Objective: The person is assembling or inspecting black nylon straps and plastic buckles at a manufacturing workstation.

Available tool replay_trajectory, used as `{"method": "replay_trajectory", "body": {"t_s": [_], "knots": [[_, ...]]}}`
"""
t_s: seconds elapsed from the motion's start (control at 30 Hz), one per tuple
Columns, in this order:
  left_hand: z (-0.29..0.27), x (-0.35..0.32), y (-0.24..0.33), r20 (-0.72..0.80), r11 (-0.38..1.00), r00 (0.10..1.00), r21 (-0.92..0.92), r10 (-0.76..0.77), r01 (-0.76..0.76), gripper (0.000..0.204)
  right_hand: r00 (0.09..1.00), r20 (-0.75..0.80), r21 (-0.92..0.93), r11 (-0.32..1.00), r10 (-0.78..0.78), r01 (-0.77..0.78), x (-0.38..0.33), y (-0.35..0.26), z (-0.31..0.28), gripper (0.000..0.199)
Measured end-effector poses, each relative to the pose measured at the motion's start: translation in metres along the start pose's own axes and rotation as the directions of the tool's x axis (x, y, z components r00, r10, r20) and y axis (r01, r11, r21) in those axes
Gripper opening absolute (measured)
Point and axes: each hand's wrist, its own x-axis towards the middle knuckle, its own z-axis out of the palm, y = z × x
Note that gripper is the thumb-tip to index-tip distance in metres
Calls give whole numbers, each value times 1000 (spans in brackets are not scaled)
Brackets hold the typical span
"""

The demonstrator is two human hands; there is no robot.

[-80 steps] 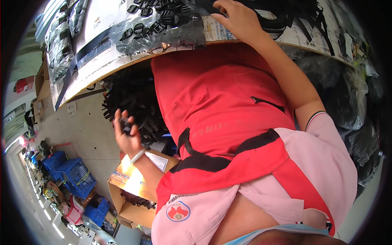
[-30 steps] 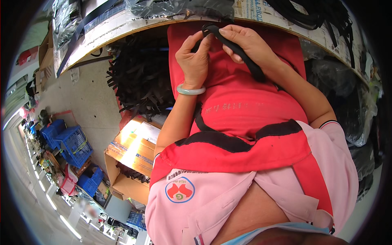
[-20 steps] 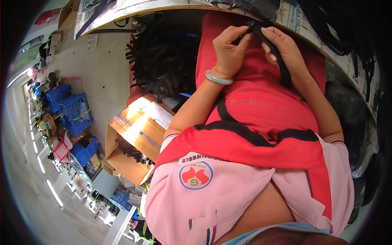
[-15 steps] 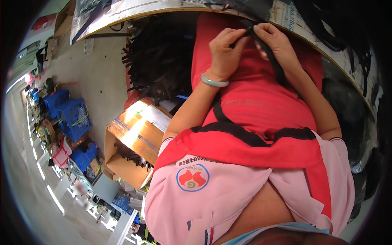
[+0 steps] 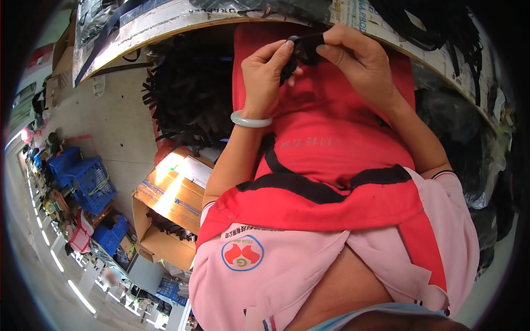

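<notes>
A black strap (image 5: 309, 48) is stretched between my two hands, above the red apron (image 5: 331, 116) over my lap. My left hand (image 5: 265, 71) pinches one part of it between thumb and fingers, where the strap bends and hangs below the thumb. With thumb and forefinger, my right hand (image 5: 361, 63) grips the other end. A dark piece at the left thumb may be a buckle or a fold; it is too small to tell. A pale bangle (image 5: 251, 119) circles my left wrist.
The worktable's edge (image 5: 215, 25) curves just beyond my hands, with black straps (image 5: 419, 27) on its right part. Under it lies a heap of black strips (image 5: 187, 88). An open cardboard box (image 5: 168, 204) stands at my left; blue crates (image 5: 91, 182) are farther left.
My hands have moved apart, the right one turning palm down. The strap's long loose tail no longer hangs beside my right wrist. The whole view has shifted slightly.
</notes>
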Motion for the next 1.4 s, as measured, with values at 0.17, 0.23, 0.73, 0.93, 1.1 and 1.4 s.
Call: {"method": "replay_trajectory", "body": {"t_s": [0.17,0.23,0.73,0.93,1.1,1.4], "knots": [[7,0,0,-18,986,993,123,116,-113,21,842,258,39,865,474,-499,2,15,-13,24],[7,-2,-1,-38,983,991,141,126,-120,20,817,263,52,838,513,-543,4,9,-10,28],[-37,-27,42,256,819,967,555,-2,-145,12,853,238,406,750,465,-523,16,44,-6,16],[-135,-76,108,-399,806,873,592,280,13,23,940,-306,-694,712,-154,-109,59,48,-91,20],[-194,-61,72,-422,989,898,-29,121,-146,36,938,-242,-916,376,-247,-137,74,102,-114,18],[-20,-6,22,-2,938,1000,346,-29,28,20,975,-219,-283,955,27,-90,52,-20,-63,13]]}}
